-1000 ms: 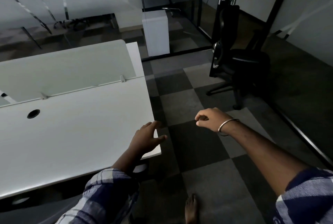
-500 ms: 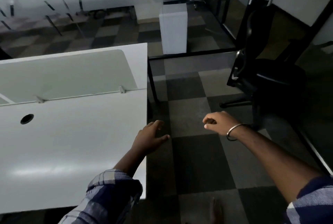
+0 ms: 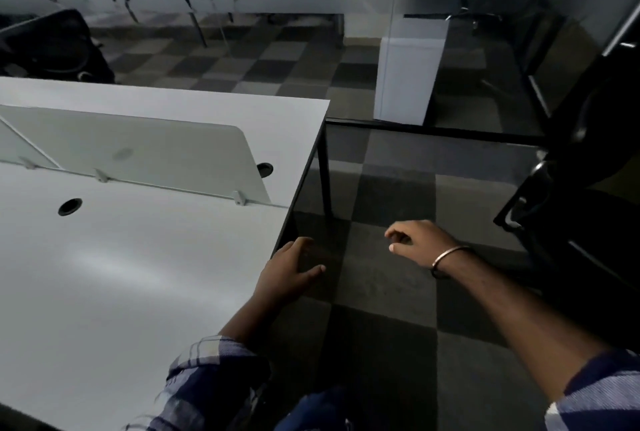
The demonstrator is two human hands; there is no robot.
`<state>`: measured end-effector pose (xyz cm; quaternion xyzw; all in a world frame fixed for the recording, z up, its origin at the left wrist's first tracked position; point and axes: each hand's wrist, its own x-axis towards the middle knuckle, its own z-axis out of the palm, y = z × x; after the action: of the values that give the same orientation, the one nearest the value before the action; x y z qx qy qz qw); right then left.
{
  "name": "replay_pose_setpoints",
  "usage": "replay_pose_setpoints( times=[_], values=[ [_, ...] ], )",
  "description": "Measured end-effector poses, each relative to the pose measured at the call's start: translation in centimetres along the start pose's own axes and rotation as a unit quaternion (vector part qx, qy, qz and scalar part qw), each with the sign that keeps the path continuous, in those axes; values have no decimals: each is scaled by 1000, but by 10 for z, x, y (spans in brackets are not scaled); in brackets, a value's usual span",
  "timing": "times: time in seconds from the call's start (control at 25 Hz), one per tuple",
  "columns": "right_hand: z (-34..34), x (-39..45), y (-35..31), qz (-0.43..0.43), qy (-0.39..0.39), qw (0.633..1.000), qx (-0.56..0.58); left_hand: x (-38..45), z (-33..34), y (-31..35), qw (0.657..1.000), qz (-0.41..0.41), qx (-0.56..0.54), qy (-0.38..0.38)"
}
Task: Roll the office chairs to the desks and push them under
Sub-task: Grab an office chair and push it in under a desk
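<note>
A black office chair [image 3: 585,208] stands on the carpet at the right edge of the view, partly cut off. A white desk [image 3: 131,257] with a frosted divider panel [image 3: 145,153] fills the left. My left hand [image 3: 287,274] hovers just off the desk's right edge, fingers apart, holding nothing. My right hand [image 3: 419,243], with a metal bangle on the wrist, hangs over the floor between desk and chair with fingers loosely curled and empty. A second black chair [image 3: 59,46] sits beyond the desk at the far left.
Checkered grey carpet [image 3: 381,292] lies between desk and chair. A black desk leg [image 3: 325,170] stands at the far right corner. A white box-like pedestal [image 3: 408,73] stands behind a glass partition [image 3: 485,49]. Frosted glass walls run along the back.
The view has swung left and forward: the chair has slid to the right edge, and more of the desk's far side shows. Both hands stay empty in roughly the same pose.
</note>
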<state>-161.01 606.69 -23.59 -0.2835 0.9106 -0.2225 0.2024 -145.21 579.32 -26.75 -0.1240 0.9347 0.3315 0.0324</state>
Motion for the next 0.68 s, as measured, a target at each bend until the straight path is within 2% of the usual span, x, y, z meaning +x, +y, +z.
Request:
replay_pose_setpoints(
  times=[0.16, 0.4, 0.68],
  values=[
    [-26, 87, 13, -31, -23, 999, -15, 78, 1, -1, 999, -27, -19, 15],
    [-77, 233, 34, -13, -65, 997, -33, 229, -17, -1, 999, -18, -17, -26],
    [-141, 404, 66, -10, -76, 997, -31, 393, -57, 10, 998, -59, -27, 12]
  ],
)
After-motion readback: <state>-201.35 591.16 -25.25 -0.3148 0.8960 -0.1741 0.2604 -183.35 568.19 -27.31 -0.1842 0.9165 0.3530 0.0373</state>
